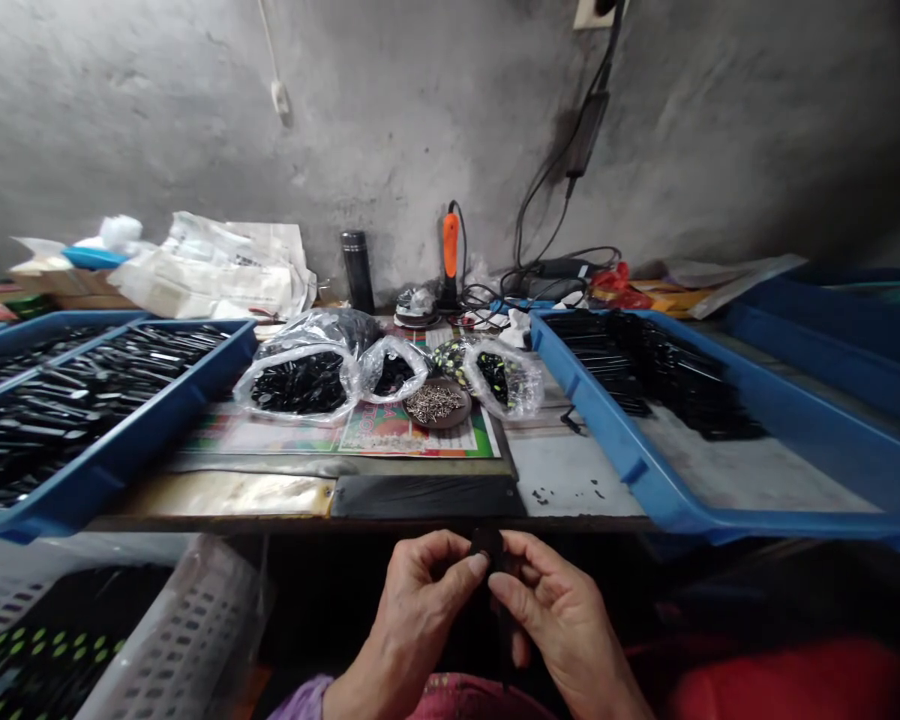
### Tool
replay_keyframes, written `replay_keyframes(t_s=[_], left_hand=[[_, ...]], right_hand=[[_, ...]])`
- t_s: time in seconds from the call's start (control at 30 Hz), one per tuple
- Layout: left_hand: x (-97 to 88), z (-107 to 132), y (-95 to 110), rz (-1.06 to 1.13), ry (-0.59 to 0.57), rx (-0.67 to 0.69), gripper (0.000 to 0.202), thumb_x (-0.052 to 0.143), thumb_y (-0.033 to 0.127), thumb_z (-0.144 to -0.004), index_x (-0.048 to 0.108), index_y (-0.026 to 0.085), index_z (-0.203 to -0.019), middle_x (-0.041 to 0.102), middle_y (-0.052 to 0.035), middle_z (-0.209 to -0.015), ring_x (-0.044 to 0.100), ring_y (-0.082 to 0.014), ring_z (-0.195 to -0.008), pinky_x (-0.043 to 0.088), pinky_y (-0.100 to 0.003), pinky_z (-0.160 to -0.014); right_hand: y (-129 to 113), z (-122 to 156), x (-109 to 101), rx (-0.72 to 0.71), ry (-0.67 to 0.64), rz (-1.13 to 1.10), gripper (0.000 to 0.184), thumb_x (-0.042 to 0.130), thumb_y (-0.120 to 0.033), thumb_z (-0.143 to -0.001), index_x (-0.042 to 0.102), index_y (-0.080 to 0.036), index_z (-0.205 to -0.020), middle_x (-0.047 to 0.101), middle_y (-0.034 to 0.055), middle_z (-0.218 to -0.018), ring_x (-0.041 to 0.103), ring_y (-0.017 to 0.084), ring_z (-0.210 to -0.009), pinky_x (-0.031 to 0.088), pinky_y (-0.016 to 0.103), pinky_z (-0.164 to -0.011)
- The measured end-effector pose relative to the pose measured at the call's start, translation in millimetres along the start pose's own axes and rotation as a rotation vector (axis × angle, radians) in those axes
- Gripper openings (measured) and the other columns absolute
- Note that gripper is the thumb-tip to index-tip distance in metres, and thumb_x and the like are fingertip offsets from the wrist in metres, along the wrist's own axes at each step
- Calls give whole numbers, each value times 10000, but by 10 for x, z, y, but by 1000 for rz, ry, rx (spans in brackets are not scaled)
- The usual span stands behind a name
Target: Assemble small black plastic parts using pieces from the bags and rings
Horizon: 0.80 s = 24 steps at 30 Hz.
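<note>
Left hand (420, 605) and right hand (570, 620), low centre, both curled in a pinch on a small black piece (491, 545), its shape mostly hidden by the fingers. Just ahead, the bench edge (367, 523). Beyond: clear plastic bags of black parts (300, 385) and a dish of small metal screws (433, 403) at centre. Blue trays of black parts sit left (120, 455) and right (645, 470). Orange-handled driver (450, 245) stands upper centre.
</note>
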State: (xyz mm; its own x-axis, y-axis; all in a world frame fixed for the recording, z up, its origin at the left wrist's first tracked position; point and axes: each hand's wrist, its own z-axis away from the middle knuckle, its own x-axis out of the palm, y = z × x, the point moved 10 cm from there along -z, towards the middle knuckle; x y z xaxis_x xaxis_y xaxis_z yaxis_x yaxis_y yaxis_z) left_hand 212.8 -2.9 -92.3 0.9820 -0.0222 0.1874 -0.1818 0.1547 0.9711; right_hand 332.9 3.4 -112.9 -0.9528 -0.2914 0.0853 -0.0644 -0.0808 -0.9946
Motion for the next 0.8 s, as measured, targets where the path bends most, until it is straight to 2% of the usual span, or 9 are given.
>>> replay_keyframes(t_s=[0.37,0.6,0.67,0.73,0.8], left_hand=[[68,-1,-12,15,-55,-46,324,762,430,-761,776,109,-723,525,6,-592,378,-91,-547,294,-228,-527],[74,3,-30,-28,-46,-100,485,793,572,-666,749,89,-667,490,13,-512,373,-79,-460,277,-221,-464],[80,-20,-39,-70,-62,-91,520,786,613,-659,741,95,-640,487,15,-494,381,-79,-448,280,-218,-456],[92,-48,-71,-113,-92,-86,524,789,634,-648,749,111,-643,500,17,-492,401,-86,-454,296,-215,-458],[72,-90,-84,-146,-87,-61,515,808,650,-610,750,139,-633,532,15,-503,421,-98,-474,331,-218,-468]], right_hand=[[-44,-2,0,-19,23,2,477,720,-566,-836,654,-158,-1075,595,-4,-684,448,42,-398,358,132,-365],[-62,-32,50,-11,-52,-33,576,711,-629,-814,647,-151,-1129,610,10,-648,460,70,-403,361,158,-376],[-58,-13,119,-27,-74,-59,575,714,-639,-808,655,-164,-1128,633,23,-708,540,105,-487,433,186,-445],[-72,13,159,-80,-66,-76,572,716,-666,-790,684,-175,-1084,659,44,-808,642,172,-697,524,244,-623],[-158,10,68,-174,-11,-50,655,698,-757,-728,720,-169,-1014,667,60,-839,653,210,-808,536,279,-724]])
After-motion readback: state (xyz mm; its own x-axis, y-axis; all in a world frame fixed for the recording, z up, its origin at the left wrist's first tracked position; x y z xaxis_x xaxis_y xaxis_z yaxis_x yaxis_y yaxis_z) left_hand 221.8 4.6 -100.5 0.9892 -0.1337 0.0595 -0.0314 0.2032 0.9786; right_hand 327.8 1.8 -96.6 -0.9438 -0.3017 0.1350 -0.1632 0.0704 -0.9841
